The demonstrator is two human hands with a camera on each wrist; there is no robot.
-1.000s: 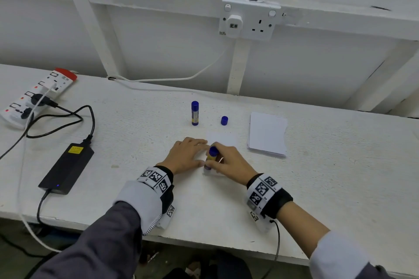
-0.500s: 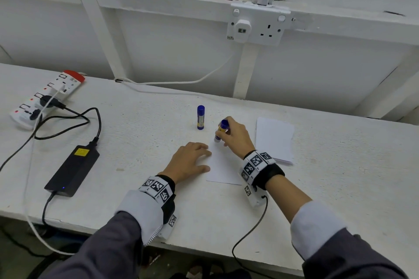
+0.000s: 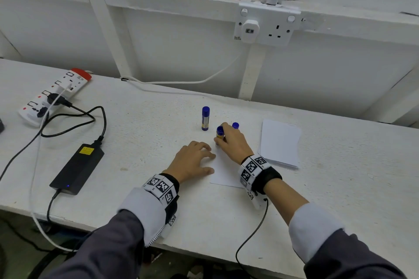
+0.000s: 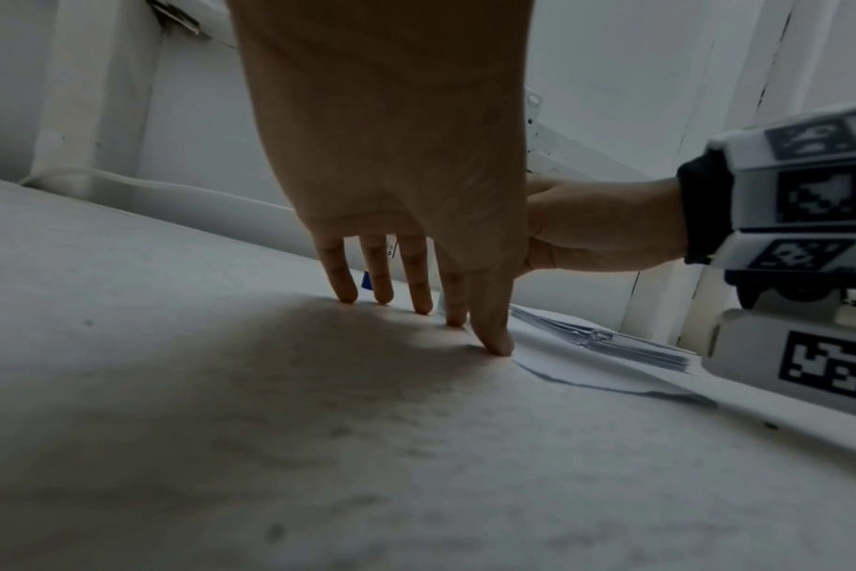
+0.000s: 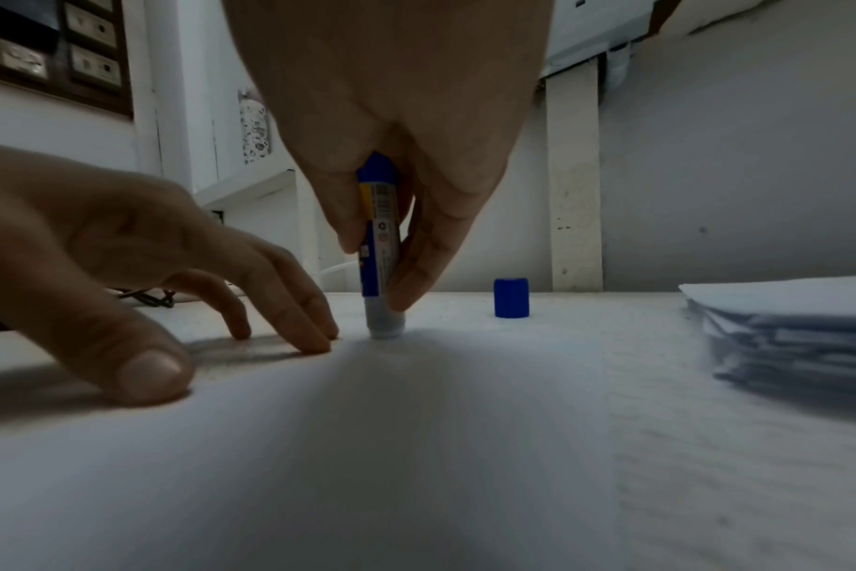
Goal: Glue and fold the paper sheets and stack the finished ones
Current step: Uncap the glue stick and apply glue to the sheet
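The right hand [image 3: 234, 142] has its thumb and fingers curled round an uncapped glue stick [image 5: 381, 247], holding it upright with the glue end pressed down on the far left corner of a single paper sheet [image 3: 223, 174] lying on the white table [image 3: 136, 142]. The sheet runs back from the stick's tip under the right wrist. The left hand [image 3: 192, 161] lies just beside, fingers spread and nearly straight, with the fingertips [image 4: 497, 344] bearing on the sheet's left edge, pinning it flat. The loose blue cap [image 5: 511, 297] stands on the table just beyond the right hand. A second, capped glue stick [image 3: 205, 118] stands upright a little further left. A stack of paper sheets [image 3: 280, 142] lies to the right of the right hand, near the single sheet. Well to the left are a black power adapter [image 3: 77, 169] and a power strip [image 3: 55, 95].
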